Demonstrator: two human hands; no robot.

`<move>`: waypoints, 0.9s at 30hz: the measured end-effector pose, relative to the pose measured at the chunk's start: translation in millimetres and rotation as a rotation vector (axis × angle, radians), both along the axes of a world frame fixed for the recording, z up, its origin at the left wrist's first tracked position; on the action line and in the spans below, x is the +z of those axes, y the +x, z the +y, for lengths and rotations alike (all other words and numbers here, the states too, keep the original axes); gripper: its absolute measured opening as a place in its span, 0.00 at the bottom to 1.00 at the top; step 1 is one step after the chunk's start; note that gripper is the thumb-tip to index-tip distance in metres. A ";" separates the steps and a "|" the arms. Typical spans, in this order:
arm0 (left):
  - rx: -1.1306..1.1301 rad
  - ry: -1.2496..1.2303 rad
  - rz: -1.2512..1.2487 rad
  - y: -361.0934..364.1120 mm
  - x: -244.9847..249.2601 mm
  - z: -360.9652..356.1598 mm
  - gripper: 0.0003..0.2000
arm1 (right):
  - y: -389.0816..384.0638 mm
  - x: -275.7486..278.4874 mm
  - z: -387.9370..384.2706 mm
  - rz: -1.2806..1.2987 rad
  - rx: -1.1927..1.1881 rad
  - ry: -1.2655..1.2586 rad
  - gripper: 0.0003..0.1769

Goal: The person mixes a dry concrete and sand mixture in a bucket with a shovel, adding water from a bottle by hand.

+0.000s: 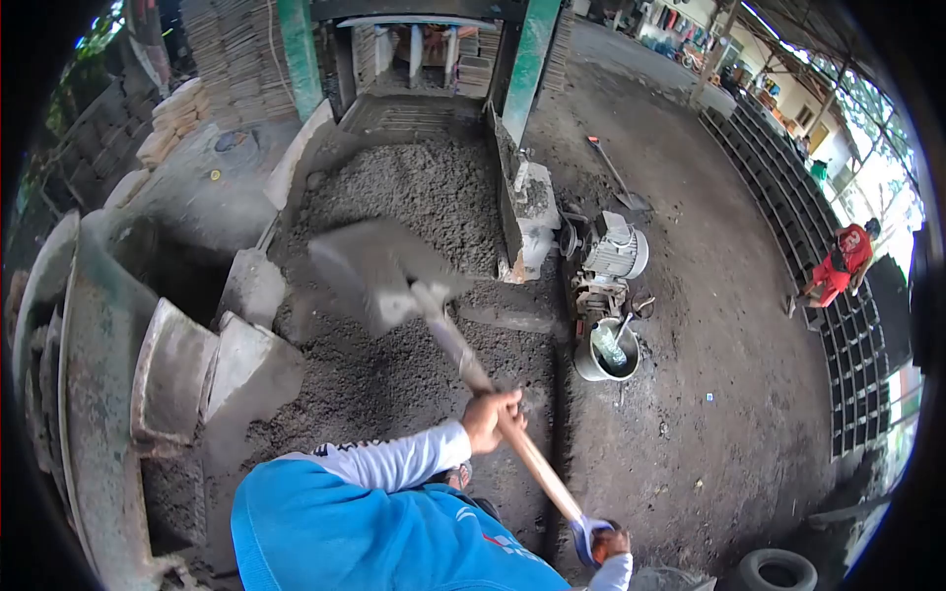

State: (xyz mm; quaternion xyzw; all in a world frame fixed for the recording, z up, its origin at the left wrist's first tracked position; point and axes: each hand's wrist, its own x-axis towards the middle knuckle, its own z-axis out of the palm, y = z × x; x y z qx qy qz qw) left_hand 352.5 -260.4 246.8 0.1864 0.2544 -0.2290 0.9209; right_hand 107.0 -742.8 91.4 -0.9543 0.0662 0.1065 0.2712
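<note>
A shovel (458, 350) runs diagonally across the middle of the view, its blade smeared by motion over a heap of dark, damp, gritty mix (424, 192). My left hand (488, 419) is wrapped round the wooden shaft at mid-length. Lower right, my right hand (610, 544) closes on the blue grip at the shaft's end. The blade overlaps the front of the heap, which lies between the walls of an open-fronted trough (505, 187). More loose mix (394, 379) covers the floor below the blade.
A large metal drum (108, 364) with plates stands left. Right of the trough are an electric motor (616, 251), a bucket (589, 366) holding a bottle, and another shovel (619, 177). A person in red (845, 258) is beside block racks (855, 364). A tyre (754, 569) lies lower right.
</note>
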 end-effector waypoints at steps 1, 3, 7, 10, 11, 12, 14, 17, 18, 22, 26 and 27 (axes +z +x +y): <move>-0.031 -0.007 0.081 -5.3 -0.4 4.4 0.10 | -0.8 41.6 24.3 0.017 0.025 0.035 0.07; -0.091 -0.072 0.069 -3.3 -11.0 22.7 0.08 | 4.9 121.7 81.2 0.066 -0.121 0.138 0.07; -0.162 -0.186 -0.117 16.3 -28.9 66.1 0.05 | 13.0 147.0 149.0 0.035 -0.616 0.239 0.08; -0.217 -0.212 -0.131 36.1 -32.2 109.7 0.04 | 14.7 152.3 204.7 -0.024 -0.755 0.224 0.09; -0.228 -0.233 -0.147 49.6 -35.0 124.2 0.04 | 16.4 151.8 224.8 -0.043 -0.782 0.214 0.09; -0.234 -0.253 -0.158 62.9 -37.0 140.6 0.04 | 17.6 150.6 245.3 -0.060 -0.800 0.203 0.10; -0.220 -0.236 -0.144 86.7 -33.7 167.7 0.05 | 20.4 147.4 281.1 -0.094 -0.815 0.185 0.10; -0.260 -0.188 -0.227 131.2 -30.2 201.5 0.09 | 30.9 142.8 327.9 -0.143 -0.814 0.232 0.11; -0.261 -0.144 -0.241 147.4 -26.6 212.3 0.09 | 44.0 147.5 349.0 -0.141 -0.839 0.327 0.11; -0.203 0.022 -0.370 212.3 -22.3 255.1 0.11 | 107.4 183.3 444.6 -0.161 -0.953 0.577 0.13; -0.148 0.138 -0.340 297.4 -21.7 299.3 0.04 | 154.8 196.2 517.6 -0.362 -0.813 0.750 0.13; -0.107 0.194 -0.357 317.1 -19.3 309.9 0.05 | 167.2 194.8 529.5 -0.430 -0.729 0.774 0.14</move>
